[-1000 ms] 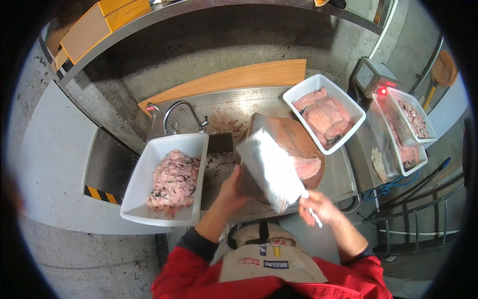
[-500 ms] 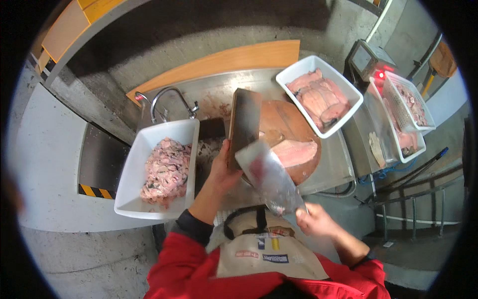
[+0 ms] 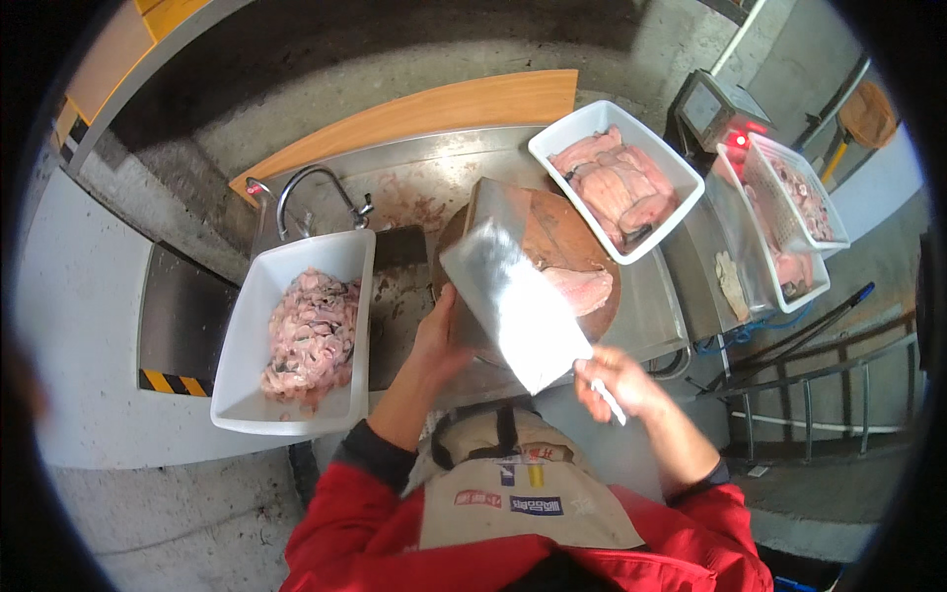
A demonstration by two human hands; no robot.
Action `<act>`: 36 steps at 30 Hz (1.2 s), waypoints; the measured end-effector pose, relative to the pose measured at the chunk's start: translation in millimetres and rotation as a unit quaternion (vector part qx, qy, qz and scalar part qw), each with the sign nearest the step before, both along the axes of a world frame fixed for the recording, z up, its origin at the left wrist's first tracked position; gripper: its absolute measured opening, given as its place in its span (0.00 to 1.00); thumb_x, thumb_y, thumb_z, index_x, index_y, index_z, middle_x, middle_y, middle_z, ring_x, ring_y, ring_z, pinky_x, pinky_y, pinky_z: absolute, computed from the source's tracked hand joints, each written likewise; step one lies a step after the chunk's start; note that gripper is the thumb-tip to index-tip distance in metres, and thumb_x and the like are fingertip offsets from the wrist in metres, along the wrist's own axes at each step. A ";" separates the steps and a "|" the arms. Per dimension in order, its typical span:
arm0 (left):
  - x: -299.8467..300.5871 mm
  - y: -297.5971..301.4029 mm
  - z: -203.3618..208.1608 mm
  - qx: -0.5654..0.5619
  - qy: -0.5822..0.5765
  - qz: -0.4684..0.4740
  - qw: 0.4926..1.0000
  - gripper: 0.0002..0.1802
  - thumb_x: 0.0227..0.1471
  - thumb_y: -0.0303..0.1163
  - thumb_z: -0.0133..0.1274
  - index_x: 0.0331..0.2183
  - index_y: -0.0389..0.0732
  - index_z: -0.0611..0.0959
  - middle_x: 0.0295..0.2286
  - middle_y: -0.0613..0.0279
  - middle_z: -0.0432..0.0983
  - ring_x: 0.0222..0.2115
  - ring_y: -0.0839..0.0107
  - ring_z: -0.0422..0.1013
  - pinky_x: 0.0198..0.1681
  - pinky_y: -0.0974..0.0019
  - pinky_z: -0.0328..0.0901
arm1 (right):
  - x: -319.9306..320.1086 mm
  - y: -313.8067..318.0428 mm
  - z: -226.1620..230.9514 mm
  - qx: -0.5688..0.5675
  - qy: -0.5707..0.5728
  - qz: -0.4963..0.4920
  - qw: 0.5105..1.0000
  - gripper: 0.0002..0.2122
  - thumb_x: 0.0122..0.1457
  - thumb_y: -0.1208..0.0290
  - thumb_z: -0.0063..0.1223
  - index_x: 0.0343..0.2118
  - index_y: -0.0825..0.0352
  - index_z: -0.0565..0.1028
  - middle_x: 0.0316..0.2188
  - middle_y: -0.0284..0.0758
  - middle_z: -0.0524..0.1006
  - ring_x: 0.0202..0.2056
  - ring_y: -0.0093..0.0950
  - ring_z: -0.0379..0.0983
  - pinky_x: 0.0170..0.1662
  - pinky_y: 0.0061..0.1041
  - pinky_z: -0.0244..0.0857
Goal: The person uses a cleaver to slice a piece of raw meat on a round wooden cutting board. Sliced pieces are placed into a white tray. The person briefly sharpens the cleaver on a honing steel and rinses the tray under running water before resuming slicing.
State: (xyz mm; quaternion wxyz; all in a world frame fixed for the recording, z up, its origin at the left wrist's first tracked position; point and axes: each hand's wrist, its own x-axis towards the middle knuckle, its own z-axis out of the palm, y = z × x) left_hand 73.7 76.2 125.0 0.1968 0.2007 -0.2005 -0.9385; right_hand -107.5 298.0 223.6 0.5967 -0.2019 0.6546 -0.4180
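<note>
The right hand (image 3: 619, 383) is closed around the white handle of a cleaver (image 3: 513, 296), fingers curled tight about the grip. The broad, pale blade runs up and to the left from that hand, held flat-side up and tilted, so that it hides much of what lies beneath it. The left hand (image 3: 439, 340) sits just left of the blade's lower edge, at the near rim of a round wooden chopping block (image 3: 572, 237). Its fingers reach forward under or against the blade, so whether they are spread or pressed together cannot be told.

A piece of pale pink meat (image 3: 582, 288) lies on the block, just beyond the right hand and touching the far edge of the blade as seen from above.

Left of the left hand, a white rectangular tub (image 3: 247, 326) stands in a steel sink and holds a heap of pinkish scraps (image 3: 311, 335). A curved tap (image 3: 311, 187) rises just beyond that tub. Beyond the block, up and to the right of the right hand, a second white tub (image 3: 572, 138) holds larger slabs of pink meat. Farther right, well apart from both hands, more white trays (image 3: 819, 212) sit beside a weighing scale (image 3: 710, 104) with a red light. The person wears a red jacket (image 3: 345, 533) and a beige apron (image 3: 513, 493).
</note>
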 end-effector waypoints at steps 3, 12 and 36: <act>10.8 19.6 3.6 -0.053 0.004 -0.095 0.994 0.33 0.69 0.58 0.40 0.62 0.45 0.71 0.53 0.57 0.76 0.48 0.57 0.76 0.45 0.52 0.74 | -53.8 -67.3 10.1 -0.182 0.470 -0.044 0.863 0.12 0.71 0.66 0.45 0.43 0.70 0.76 0.21 0.42 0.77 0.21 0.35 0.77 0.25 0.34 0.69; -13.9 -3.8 -1.0 0.014 -0.001 0.025 1.000 0.32 0.69 0.57 0.42 0.60 0.41 0.74 0.52 0.55 0.77 0.50 0.58 0.75 0.53 0.51 0.71 | 10.6 18.0 -24.0 -0.254 0.548 0.092 0.792 0.20 0.65 0.73 0.52 0.60 0.61 0.73 0.28 0.52 0.81 0.29 0.52 0.80 0.35 0.48 0.75; -6.1 7.4 -24.5 -0.035 0.006 -0.131 0.991 0.33 0.68 0.57 0.43 0.62 0.43 0.72 0.53 0.58 0.76 0.52 0.57 0.73 0.53 0.45 0.69 | -75.0 -56.9 -0.7 -0.181 0.245 -0.161 0.939 0.15 0.74 0.63 0.43 0.33 0.68 0.69 0.16 0.33 0.72 0.10 0.24 0.66 0.14 0.24 0.62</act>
